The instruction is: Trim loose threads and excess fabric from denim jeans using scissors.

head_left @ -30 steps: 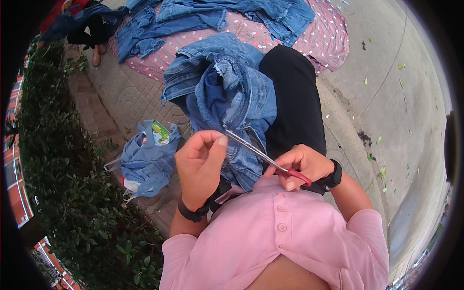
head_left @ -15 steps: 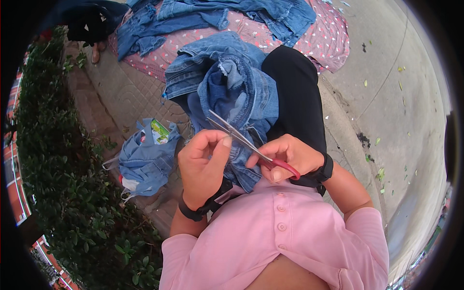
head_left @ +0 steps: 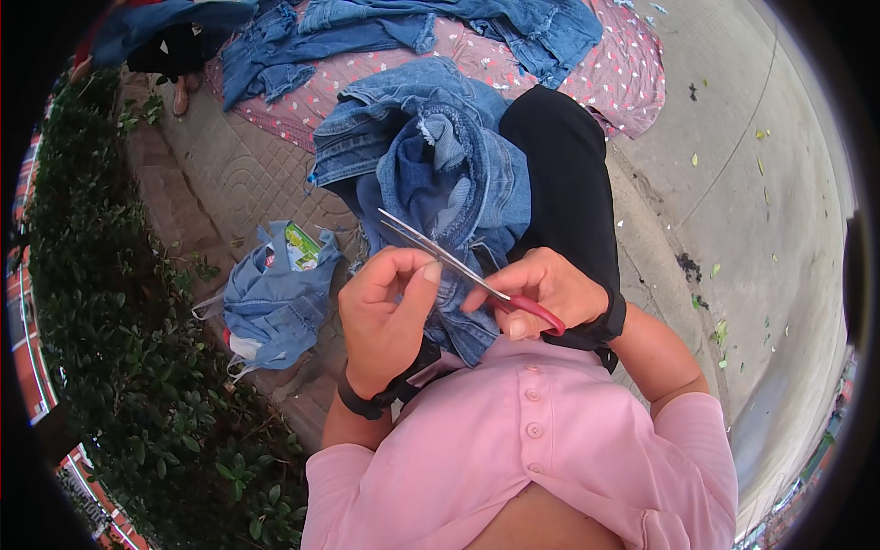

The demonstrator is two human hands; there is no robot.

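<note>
My right hand [head_left: 548, 291] grips a pair of scissors [head_left: 469, 278] by the red handles. Their metal blades lie nearly together and point up and left, passing over the fingertips of my left hand [head_left: 383, 307]. Thumb and forefinger of that left hand are pinched; whatever is between them is too small or hidden to make out. Beneath both hands a bundled blue denim garment [head_left: 500, 179] rests on my lap. A frayed pale edge shows at its rolled opening, and its lower end hangs toward my waist.
A denim bag [head_left: 275, 307] holding a green packet stands on the paving at left, beside a leafy hedge [head_left: 156, 385]. Ahead, more denim pieces [head_left: 367, 41] lie on a pink patterned cloth [head_left: 632, 82]. Another person's foot [head_left: 181, 98] shows at upper left.
My right hand and the scissors have shifted slightly left and up, so the blade tips reach farther past my left fingertips. My left hand is almost unmoved. Blue fabric shifted near the person at upper left.
</note>
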